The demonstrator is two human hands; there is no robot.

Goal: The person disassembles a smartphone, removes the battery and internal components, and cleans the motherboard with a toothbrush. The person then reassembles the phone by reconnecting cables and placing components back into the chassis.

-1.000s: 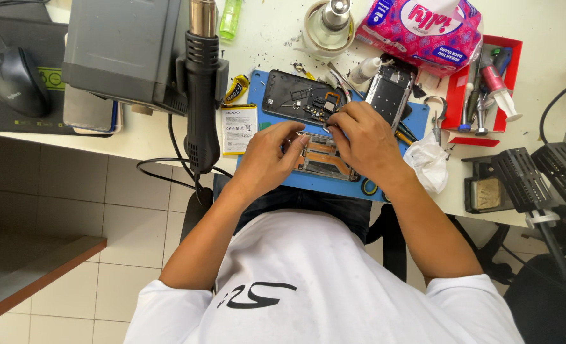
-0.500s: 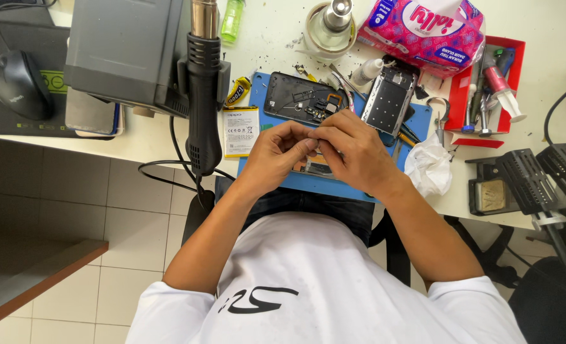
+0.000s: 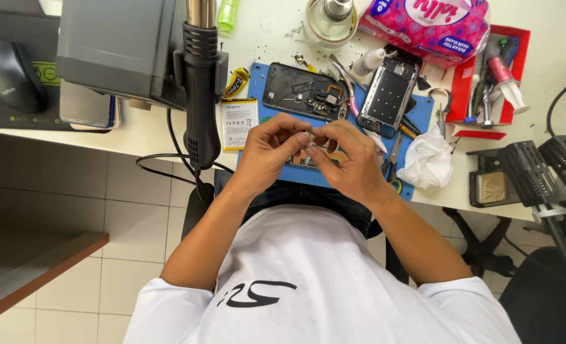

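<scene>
My left hand (image 3: 269, 151) and my right hand (image 3: 348, 158) meet over the near edge of a blue work mat (image 3: 423, 114). Both pinch a small pale part (image 3: 308, 141) between their fingertips; what it is I cannot tell. On the mat beyond my hands lie an opened black phone body (image 3: 303, 92) with its boards showing and a silvery phone frame (image 3: 391, 94). A flat white phone battery (image 3: 239, 122) lies just left of the mat.
A black hot-air gun (image 3: 201, 95) hangs from a grey station (image 3: 114, 44) at the left. A mouse (image 3: 9, 75), a pink tissue pack (image 3: 432, 25), a red tool tray (image 3: 467, 95), a crumpled tissue (image 3: 428, 159), a glass jar (image 3: 330, 19) and a soldering stand (image 3: 531, 169) surround the mat.
My hands lifted off the mat and came together toward me, closing their fingertips on the small part. The view shifted slightly.
</scene>
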